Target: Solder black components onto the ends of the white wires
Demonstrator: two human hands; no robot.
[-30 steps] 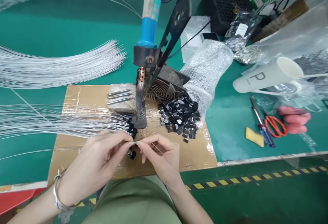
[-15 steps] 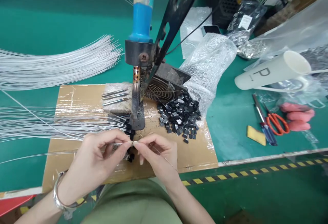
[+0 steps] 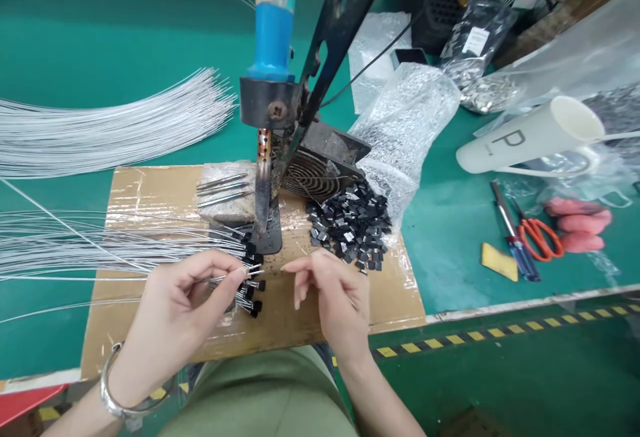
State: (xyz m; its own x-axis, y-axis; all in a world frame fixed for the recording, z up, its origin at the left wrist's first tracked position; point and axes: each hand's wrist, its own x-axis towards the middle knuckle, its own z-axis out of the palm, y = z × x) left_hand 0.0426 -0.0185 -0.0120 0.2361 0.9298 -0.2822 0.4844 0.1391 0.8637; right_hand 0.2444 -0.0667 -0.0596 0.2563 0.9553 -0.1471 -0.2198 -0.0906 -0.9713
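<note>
Through the head camera I have the white wire ends (image 3: 257,269) above the cardboard (image 3: 393,297), pinched between thumb and forefinger of the left hand (image 3: 193,297). Their long axis runs left to right, tips pointing toward the right hand (image 3: 333,294). I see that hand apart from them, to their right, fingers loosely curled; whether it grips anything I cannot tell. Just below the tips show black-capped wires (image 3: 256,307). Farther out, the soldering iron (image 3: 274,30) points down beyond the left fingers, and the pile of black pieces (image 3: 350,224) lies just beyond the right hand.
</note>
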